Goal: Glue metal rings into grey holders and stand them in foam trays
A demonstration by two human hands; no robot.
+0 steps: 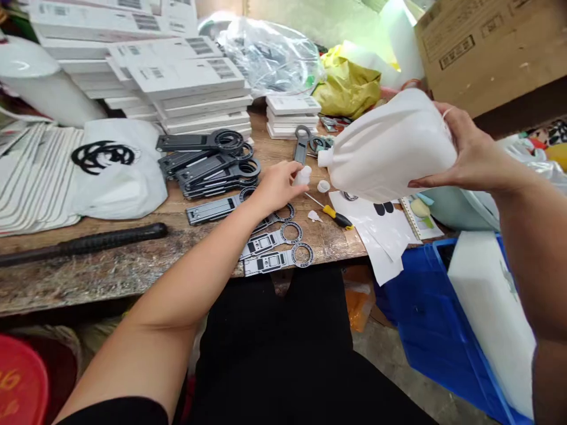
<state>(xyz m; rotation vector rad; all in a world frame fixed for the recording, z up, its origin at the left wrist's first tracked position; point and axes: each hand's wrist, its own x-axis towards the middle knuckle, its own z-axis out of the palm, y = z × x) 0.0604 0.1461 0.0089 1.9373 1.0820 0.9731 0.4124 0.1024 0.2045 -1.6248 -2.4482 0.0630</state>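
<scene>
- left hand (281, 183): fingers pinched round the small white bottle (303, 175), probably to steady it; can't tell if its base touches the table (133, 265).
- right hand (473, 147): fingers spread wide, gripping the white jug (394, 150) at its base end, above the table's right part; likely that wide because the jug is bulky.
- jug lies tilted sideways, neck toward the small bottle, apart from it; looks angled to line up the mouths.
- loose white cap (323, 186) on the table below the jug's neck, seemingly set down within reach.
- ring-ended parts (279, 260) lined up at the table's front edge, probably for easy access.
</scene>
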